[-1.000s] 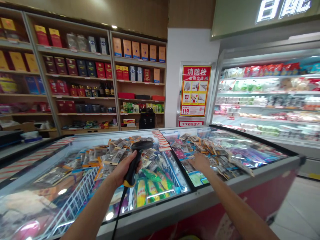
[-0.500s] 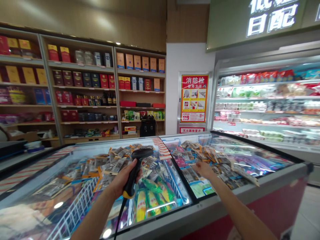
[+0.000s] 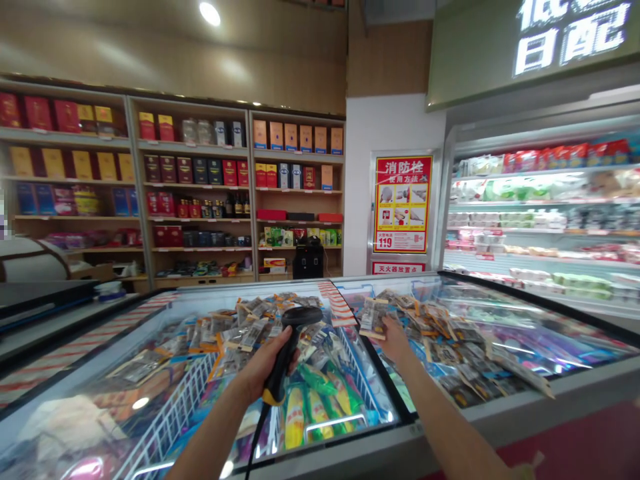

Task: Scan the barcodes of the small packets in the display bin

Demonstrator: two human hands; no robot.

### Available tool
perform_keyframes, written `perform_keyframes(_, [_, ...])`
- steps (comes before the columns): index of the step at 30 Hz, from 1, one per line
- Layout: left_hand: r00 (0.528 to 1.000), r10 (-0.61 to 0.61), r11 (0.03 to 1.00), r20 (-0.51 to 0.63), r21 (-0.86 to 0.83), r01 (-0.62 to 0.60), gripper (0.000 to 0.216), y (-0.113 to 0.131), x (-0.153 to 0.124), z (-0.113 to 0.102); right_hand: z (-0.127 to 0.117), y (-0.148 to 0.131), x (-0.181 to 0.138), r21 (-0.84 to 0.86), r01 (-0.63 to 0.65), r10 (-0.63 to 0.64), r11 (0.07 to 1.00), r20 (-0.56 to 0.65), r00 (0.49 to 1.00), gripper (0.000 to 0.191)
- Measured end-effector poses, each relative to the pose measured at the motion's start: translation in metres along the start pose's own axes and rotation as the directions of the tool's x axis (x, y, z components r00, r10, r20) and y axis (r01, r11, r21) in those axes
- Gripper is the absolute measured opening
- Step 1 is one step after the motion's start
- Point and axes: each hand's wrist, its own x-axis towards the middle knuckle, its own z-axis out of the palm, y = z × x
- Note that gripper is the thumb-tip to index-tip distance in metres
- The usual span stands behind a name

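My left hand (image 3: pixel 265 363) is wrapped round the handle of a black and yellow barcode scanner (image 3: pixel 285 353), its head pointing forward and its cable hanging down. In my right hand (image 3: pixel 397 340) is a small flat snack packet (image 3: pixel 373 316), pinched at its right edge and raised over the black divider between the freezer's glass lids. A loose heap of similar packets (image 3: pixel 450 333) lies on the right lid, beside my right wrist. Another pile of packets (image 3: pixel 245 327) is spread over the left lid, beyond the scanner. Printing on the held packet is too small to read.
Under the glass of the chest freezer (image 3: pixel 350 440), yellow and green corn packs (image 3: pixel 313 407) sit in a white wire basket (image 3: pixel 173 407). Shelves of boxed goods (image 3: pixel 195 170) line the back wall. A refrigerated display (image 3: pixel 540 220) stands at the right.
My right hand has lifted a packet off the right-hand heap and brought it left, towards the scanner. The scanner stays in my left hand. The whole view has shifted slightly left.
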Motion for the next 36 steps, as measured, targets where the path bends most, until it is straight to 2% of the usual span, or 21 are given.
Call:
perform_keyframes(1, [1.0,0.0,1.0,-0.005,0.008,0.0,0.035,-0.001,0.0,-0.003,0.015,-0.008,0.001,0.176,-0.032,0.037,0.984,-0.024,0.999,0.03])
perform_keyframes(2, [1.0,0.002,1.0,-0.02,0.012,-0.002,0.036,-0.001,0.0,-0.006,0.028,-0.015,0.002,0.369,-0.072,0.093,0.927,-0.041,0.995,0.027])
perform_keyframes(4, [0.998,0.004,1.0,-0.06,0.014,-0.003,0.036,0.0,-0.001,-0.012,0.051,-0.028,0.004,0.652,-0.131,0.193,0.747,-0.024,0.981,0.025])
perform_keyframes(6, [0.996,0.012,1.0,-0.086,0.011,-0.011,0.036,0.001,-0.002,-0.018,0.067,-0.036,0.005,0.823,-0.181,0.261,0.538,0.041,0.964,0.024])
perform_keyframes(8, [0.996,0.02,1.0,-0.09,0.013,-0.019,0.037,0.001,-0.003,-0.023,0.078,-0.039,0.006,0.922,-0.206,0.282,0.327,0.113,0.953,0.026])
perform_keyframes(10, [0.996,0.027,1.0,-0.085,0.012,-0.026,0.037,0.0,-0.003,-0.027,0.084,-0.039,0.007,0.951,-0.207,0.254,0.229,0.147,0.956,0.03])
perform_keyframes(14, [0.997,0.03,1.0,-0.071,0.003,-0.03,0.04,-0.003,0.002,-0.03,0.087,-0.032,0.006,0.932,-0.194,0.222,0.305,0.129,0.967,0.035])
perform_keyframes(21, [0.998,0.047,0.999,-0.04,-0.011,-0.048,0.042,-0.004,0.006,-0.027,0.086,-0.025,0.006,0.921,-0.193,0.252,0.338,0.109,0.962,0.037])
perform_keyframes(29, [0.999,0.028,0.999,0.039,-0.044,-0.026,0.042,-0.001,0.002,-0.021,0.084,-0.033,0.001,0.95,-0.199,0.267,0.24,0.133,0.955,0.038])
perform_keyframes(36, [0.998,0.02,0.997,0.062,-0.074,-0.016,0.038,0.001,-0.007,-0.018,0.082,-0.033,-0.004,0.941,-0.186,0.276,0.282,0.106,0.955,0.035])
